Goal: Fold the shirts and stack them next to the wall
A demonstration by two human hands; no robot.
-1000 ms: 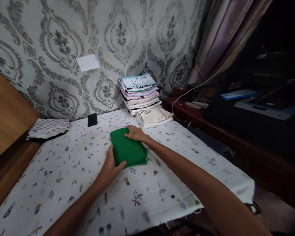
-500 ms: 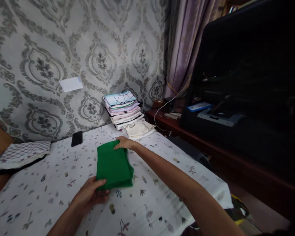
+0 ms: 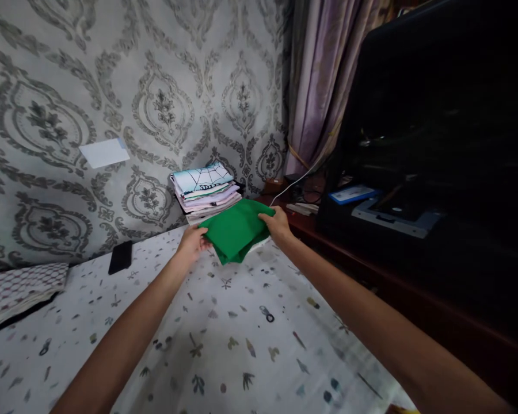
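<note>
Left hand (image 3: 191, 244) + right hand (image 3: 278, 225) grip green cloth (image 3: 235, 227) — hides base of folded stack (image 3: 205, 179) at cloth's 11 o'clock.

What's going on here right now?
A person holds a folded green cloth by its sides, the left hand on one and the right hand on the other. Its near corner hangs down. It is just in front of the pile of folded clothes, hiding part of it; whether it rests on anything is unclear.

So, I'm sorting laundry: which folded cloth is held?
The plain green cloth: left hand and right hand grip it; the stack and the patterned cloth lie unheld.
</note>
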